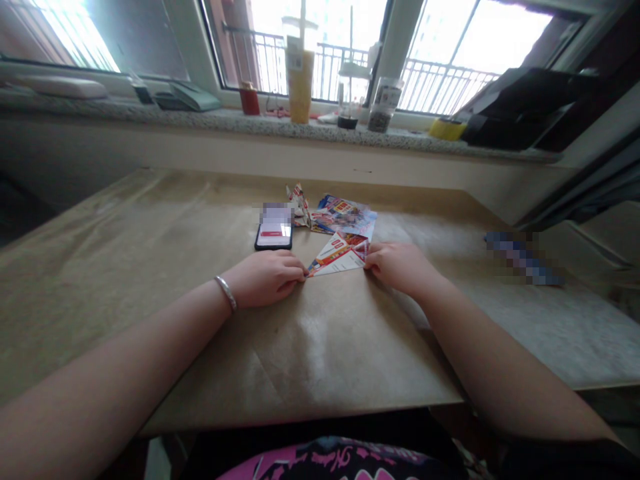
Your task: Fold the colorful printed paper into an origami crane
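Observation:
A sheet of printed paper [340, 255], folded into a triangle, lies on the table [240, 367] in front of me. My left hand [273, 277] pinches its left tip, fingers closed; a silver bangle circles that wrist. At the paper's right edge my right hand [395, 265] is closed on the corner. Just beyond my left hand rests a phone [275, 235] with its screen lit. Beside the phone stands a folded paper figure [301, 205]. Colourful printed leaflets [345, 212] lie behind the triangle, partly covered by it.
On the windowsill [190, 120] stand a tall yellow drink cup [300, 80], a red jar [249, 99], a cup with a straw [349, 97], a clear container [385, 105], yellow tape [447, 129] and a black object [525, 110]. A blue printed item [523, 259] lies at the table's right.

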The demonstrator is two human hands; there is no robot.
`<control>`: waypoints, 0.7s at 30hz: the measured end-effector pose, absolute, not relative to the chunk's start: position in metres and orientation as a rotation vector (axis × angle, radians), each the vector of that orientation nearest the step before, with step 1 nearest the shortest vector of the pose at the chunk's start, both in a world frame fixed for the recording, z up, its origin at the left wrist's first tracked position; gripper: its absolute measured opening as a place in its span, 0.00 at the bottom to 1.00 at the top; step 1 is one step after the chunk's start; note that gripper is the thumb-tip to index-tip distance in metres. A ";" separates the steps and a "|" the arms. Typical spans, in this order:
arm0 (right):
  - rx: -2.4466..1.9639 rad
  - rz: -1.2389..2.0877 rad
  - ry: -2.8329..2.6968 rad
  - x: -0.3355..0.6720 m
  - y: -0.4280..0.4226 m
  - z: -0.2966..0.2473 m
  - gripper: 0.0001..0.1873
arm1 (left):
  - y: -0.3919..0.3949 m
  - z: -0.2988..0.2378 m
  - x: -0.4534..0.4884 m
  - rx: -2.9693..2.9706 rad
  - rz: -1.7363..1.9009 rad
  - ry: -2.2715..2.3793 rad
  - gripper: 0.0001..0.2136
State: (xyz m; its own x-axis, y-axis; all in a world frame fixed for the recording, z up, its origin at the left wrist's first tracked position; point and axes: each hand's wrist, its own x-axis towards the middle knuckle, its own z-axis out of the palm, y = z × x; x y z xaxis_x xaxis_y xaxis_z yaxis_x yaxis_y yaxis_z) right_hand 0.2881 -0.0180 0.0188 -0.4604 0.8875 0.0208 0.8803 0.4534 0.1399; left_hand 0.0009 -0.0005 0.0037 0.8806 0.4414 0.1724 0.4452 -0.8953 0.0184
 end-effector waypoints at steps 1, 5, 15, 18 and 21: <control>1.609 0.204 2.623 0.289 -0.018 0.019 0.16 | -0.001 0.004 0.001 -3.022 -0.266 -0.712 0.12; 1.642 0.193 2.574 0.290 -0.018 0.021 0.16 | -0.001 0.004 0.001 -3.008 -0.254 -0.695 0.11; 1.632 0.262 2.513 0.290 -0.019 0.023 0.17 | -0.003 0.008 0.001 -3.026 -0.277 -0.698 0.10; 1.616 0.298 2.521 0.288 -0.020 0.021 0.16 | -0.003 0.009 0.001 -3.026 -0.265 -0.702 0.10; 1.667 0.368 2.495 0.285 -0.021 0.018 0.16 | -0.002 0.008 0.000 -3.030 -0.255 -0.709 0.10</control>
State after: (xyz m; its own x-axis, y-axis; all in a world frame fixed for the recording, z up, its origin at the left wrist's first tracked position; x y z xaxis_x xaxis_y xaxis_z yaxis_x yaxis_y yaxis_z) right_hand 0.2852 -0.0210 0.0177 -0.3870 0.9214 0.0364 0.8926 0.3645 0.2653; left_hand 0.0001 -0.0023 0.0083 0.8836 0.4389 0.1633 0.4422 -0.8967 0.0179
